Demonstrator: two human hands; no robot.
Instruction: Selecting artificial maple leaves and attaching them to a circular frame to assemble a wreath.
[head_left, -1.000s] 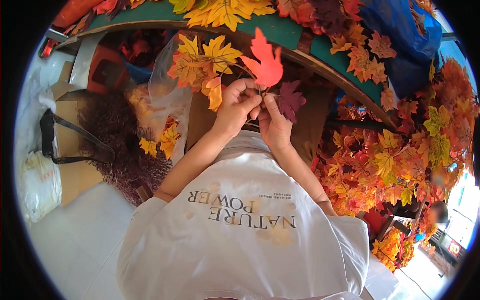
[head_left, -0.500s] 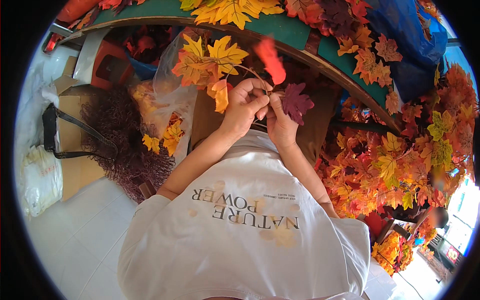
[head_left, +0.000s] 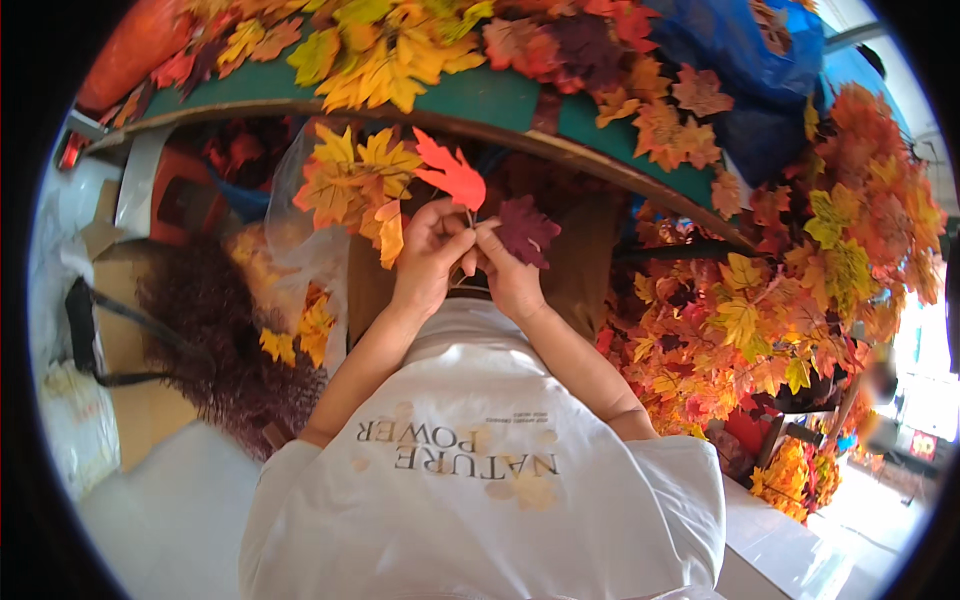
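Note:
My left hand [head_left: 432, 262] is closed in a pinch around the thin stem of an artificial autumn leaf spray. Orange and yellow leaves [head_left: 350, 178] fan out to the left of it. A bright red leaf [head_left: 458, 178] stands up just above the fingers. Thumb to thumb with the left, my right hand [head_left: 510, 278] is also closed, pinching at the same stem joint. Beside its fingertips a dark purple leaf [head_left: 527, 233] points to the right. The exact spot where the stems meet is partly covered by my fingers.
A green-topped table [head_left: 480, 95] with a wooden edge curves ahead, bearing yellow leaf sprays [head_left: 400, 60] and a blue plastic bag [head_left: 740, 60]. Piled orange foliage [head_left: 720, 330] fills the right. Dark purple twiggy stems [head_left: 220, 340] and a cardboard box [head_left: 130, 340] lie at left.
The whole view has shifted, so hands and spray sit lower and further left in the picture. The red leaf, blurred before, is now sharp. Both hands still pinch the stem.

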